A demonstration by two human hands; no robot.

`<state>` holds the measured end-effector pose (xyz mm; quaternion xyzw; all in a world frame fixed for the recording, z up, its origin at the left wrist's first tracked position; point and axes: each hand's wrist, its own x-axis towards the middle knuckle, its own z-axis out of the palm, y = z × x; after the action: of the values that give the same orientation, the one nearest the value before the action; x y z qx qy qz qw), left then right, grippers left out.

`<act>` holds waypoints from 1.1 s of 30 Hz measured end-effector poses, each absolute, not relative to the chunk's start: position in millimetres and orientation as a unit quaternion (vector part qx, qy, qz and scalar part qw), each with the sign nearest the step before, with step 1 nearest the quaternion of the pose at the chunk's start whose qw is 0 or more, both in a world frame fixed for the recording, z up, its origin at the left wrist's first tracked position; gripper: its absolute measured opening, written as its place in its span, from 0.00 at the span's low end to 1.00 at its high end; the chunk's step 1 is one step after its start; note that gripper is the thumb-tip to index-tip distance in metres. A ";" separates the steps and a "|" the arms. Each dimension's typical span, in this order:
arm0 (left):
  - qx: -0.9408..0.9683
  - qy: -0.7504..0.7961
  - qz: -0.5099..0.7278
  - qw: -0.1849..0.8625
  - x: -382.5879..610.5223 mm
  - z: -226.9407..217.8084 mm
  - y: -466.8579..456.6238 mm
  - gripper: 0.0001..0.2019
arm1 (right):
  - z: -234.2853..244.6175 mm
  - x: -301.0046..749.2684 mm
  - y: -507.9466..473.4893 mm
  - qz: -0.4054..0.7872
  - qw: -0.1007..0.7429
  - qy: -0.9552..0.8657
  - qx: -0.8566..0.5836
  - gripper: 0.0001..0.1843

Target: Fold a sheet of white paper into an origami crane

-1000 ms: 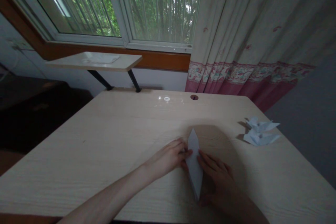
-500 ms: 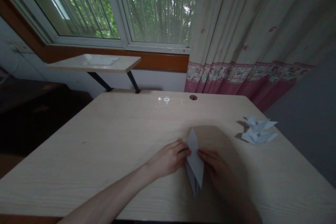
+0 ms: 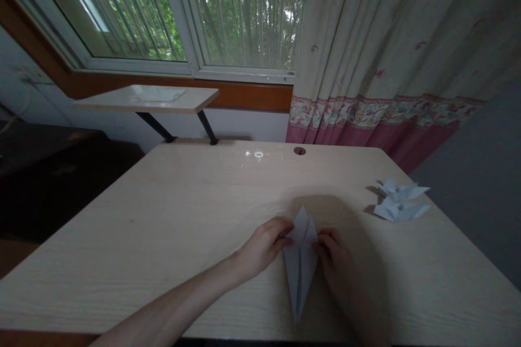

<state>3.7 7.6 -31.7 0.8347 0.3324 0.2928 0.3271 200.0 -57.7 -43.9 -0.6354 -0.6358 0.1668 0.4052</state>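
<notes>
A white folded paper piece [image 3: 300, 265], long and pointed at both ends, lies on the light wooden desk [image 3: 171, 227] near its front edge. My left hand [image 3: 264, 246] pinches the paper's upper left edge. My right hand [image 3: 336, 260] grips its upper right edge. The upper flaps are spread apart between my fingers, and the lower tip points toward me.
Two finished white paper figures [image 3: 401, 203] sit at the desk's right side. A cable hole [image 3: 299, 150] is at the desk's back edge. A small raised shelf [image 3: 150, 98] stands at the back left under the window. A flowered curtain [image 3: 391, 54] hangs at the right.
The paper went from a narrow closed strip to a wider shape with its upper flaps spread. Both hands shifted from its middle to its upper edges.
</notes>
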 end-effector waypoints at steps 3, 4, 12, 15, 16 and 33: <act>0.812 0.340 0.299 0.368 3.8 -30.6 5.2 0.16 | -48.1 198.3 -60.0 0.132 0.401 -0.633 -0.649 0.11; 0.807 0.340 0.303 0.376 3.7 -30.5 4.5 0.18 | -49.3 197.6 -60.8 0.122 0.397 -0.632 -0.654 0.12; 0.847 0.304 0.339 0.273 6.8 -32.1 -1.8 0.08 | -55.3 186.5 -61.9 0.059 0.405 -0.611 -0.678 0.17; 0.871 0.290 0.337 0.211 8.2 -32.3 -5.8 0.10 | -59.9 181.1 -63.0 0.020 0.418 -0.615 -0.669 0.16; 0.877 0.291 0.323 0.204 8.3 -32.0 -7.2 0.11 | -61.4 179.6 -64.6 0.007 0.418 -0.622 -0.662 0.15; 0.946 0.310 0.085 0.044 7.5 -44.6 -21.0 0.29 | -62.0 189.7 -87.7 -0.149 0.137 -0.795 -0.571 0.32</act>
<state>7.5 -21.0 -44.6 0.9461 0.3095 0.0849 0.0438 189.7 -87.7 -62.0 -0.5713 -0.7954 -0.1494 0.1366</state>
